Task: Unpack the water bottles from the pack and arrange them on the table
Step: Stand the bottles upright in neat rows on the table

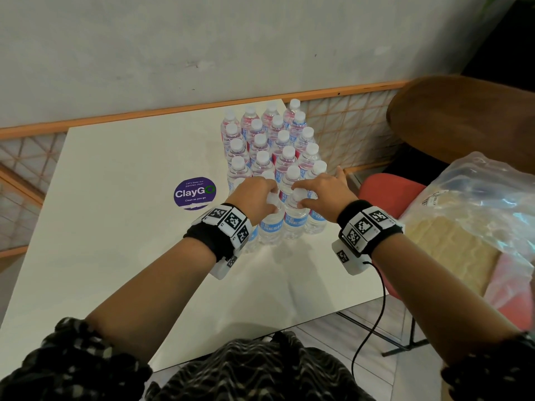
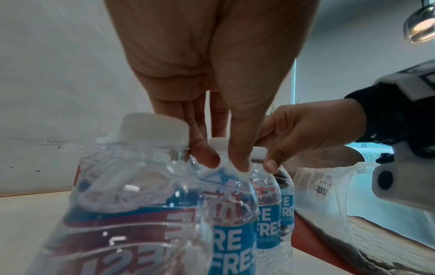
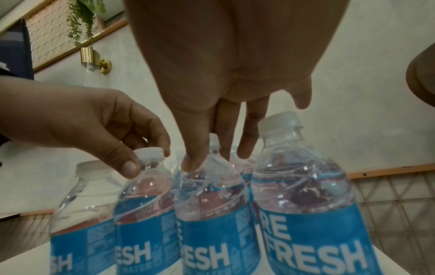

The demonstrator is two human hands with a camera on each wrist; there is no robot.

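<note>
Hands pinching front-row bottle necks: left hand (image 1: 254, 195), right hand (image 1: 321, 192); plastic wrap (image 1: 474, 204) seemingly emptied

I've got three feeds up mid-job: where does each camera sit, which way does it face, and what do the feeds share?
Head: worn high, facing forward and down at the table and bottle rows; both forearms and wristbands show.
Left wrist: under the left hand, looking along its fingers pinching a bottle neck; the right hand shows alongside.
Right wrist: under the right hand, looking along its fingers toward the wall; the left hand shows.
Shared: all see both hands at the front row's necks; head and left wrist also see the empty plastic wrap.
</note>
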